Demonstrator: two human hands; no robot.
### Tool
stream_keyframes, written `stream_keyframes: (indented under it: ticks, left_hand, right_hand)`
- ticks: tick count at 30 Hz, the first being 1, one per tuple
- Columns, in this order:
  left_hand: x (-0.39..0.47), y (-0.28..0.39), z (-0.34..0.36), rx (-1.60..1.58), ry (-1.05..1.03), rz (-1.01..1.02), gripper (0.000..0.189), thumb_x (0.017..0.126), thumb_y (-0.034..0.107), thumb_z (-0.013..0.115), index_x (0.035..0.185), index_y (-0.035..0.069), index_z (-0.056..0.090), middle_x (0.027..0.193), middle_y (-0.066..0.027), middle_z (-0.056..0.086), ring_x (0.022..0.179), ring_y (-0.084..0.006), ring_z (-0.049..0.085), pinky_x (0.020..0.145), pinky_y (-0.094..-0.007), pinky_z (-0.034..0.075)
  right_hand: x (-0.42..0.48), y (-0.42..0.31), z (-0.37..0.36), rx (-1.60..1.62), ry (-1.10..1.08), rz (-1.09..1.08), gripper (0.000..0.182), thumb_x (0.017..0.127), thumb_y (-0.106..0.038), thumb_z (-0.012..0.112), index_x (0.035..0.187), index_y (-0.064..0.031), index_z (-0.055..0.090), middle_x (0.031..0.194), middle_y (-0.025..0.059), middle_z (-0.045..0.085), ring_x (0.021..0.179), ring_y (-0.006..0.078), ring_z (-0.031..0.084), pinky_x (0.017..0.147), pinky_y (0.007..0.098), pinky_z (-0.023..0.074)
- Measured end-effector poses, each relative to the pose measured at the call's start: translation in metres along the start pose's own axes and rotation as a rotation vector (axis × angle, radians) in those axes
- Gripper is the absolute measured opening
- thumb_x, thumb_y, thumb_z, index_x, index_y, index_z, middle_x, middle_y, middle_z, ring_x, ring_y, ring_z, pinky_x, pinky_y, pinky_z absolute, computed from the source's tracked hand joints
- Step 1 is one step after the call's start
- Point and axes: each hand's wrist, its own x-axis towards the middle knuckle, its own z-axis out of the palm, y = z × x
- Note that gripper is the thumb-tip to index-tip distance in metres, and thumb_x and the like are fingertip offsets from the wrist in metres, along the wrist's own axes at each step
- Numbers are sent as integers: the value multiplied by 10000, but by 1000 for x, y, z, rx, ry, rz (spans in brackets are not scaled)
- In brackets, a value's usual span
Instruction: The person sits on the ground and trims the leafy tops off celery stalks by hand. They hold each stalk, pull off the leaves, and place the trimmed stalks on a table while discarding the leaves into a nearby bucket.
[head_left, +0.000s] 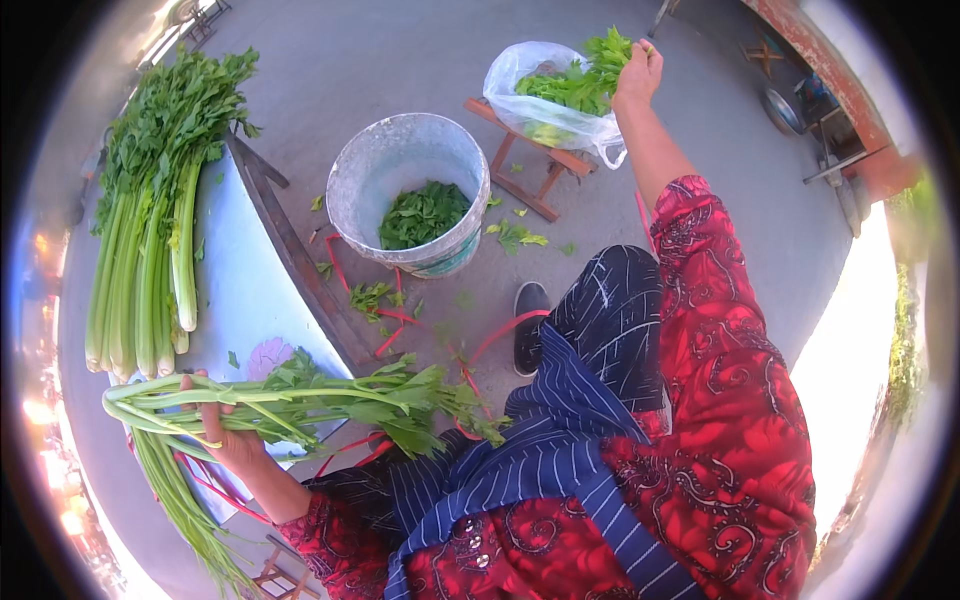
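In my left hand (236, 450) is a bunch of celery stalks (300, 394), held crosswise in front of me, its leafy ends pointing right. Up at the right, my right hand (639, 73) grips a tuft of pale green celery leaves (609, 54) over a clear plastic bag (504, 75). More light leaves (559, 88) fill that bag, which sits on a wooden folding stool (501, 154). Between the hands, a worn white bucket (360, 172) on the floor contains darker leaves (424, 217). Part of the right fingers is hidden by the hand itself.
A large pile of celery (146, 225) lies on a low metal-topped table (247, 247) at the left. Thin stalks (176, 495) hang at the lower left. Red strapping (495, 330) and loose leaves (514, 236) are on the floor near my shoe (529, 322). A metal basin (782, 112) stands far right.
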Motion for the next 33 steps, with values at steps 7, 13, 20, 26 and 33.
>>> stream_keyframes:
  ticks: [7, 13, 20, 26, 33]
  left_hand:
    - [-1, -7, 0, 120, -4, 100, 484, 783, 63, 596, 1245, 13, 459, 1243, -190, 485, 978, -195, 550, 791, -313, 510]
    - [-5, -5, 9, 43, -128, 52, 690, 708, 103, 666, 1319, 3, 360, 1300, -245, 422, 846, -189, 591, 732, -338, 548]
    - [-13, 1, 38, -49, -313, 40, 650, 695, 49, 645, 1309, 77, 434, 1317, -217, 413, 816, -183, 594, 759, -309, 526]
    - [-30, 16, 49, -150, -534, 17, 739, 662, 43, 622, 1359, 69, 377, 1417, -241, 282, 624, -108, 585, 666, -291, 559]
    - [-45, 37, 43, -165, -635, -94, 788, 602, 10, 626, 1354, 57, 393, 1388, -223, 353, 642, -95, 560, 528, -194, 467]
  right_hand:
    - [13, 79, -10, -672, -498, 127, 450, 909, -353, 445, 1233, -50, 520, 1213, 84, 568, 1099, 210, 527, 968, 317, 356]
    - [-12, 37, 2, -799, -650, -294, 379, 896, -310, 407, 1211, -155, 549, 970, -20, 690, 1006, 225, 597, 910, 311, 418]
    - [-196, -118, 21, -402, -1443, -33, 344, 892, -226, 545, 1200, -77, 566, 1168, 77, 599, 1095, 149, 530, 931, 285, 400]
    - [-355, -210, 11, 112, -1810, 478, 402, 902, -173, 568, 1269, -32, 485, 1203, 93, 555, 1098, 151, 519, 940, 309, 415]
    - [-407, -220, 22, 277, -1664, 1159, 340, 936, -229, 502, 1199, -15, 523, 956, 51, 600, 806, 92, 568, 718, 248, 478]
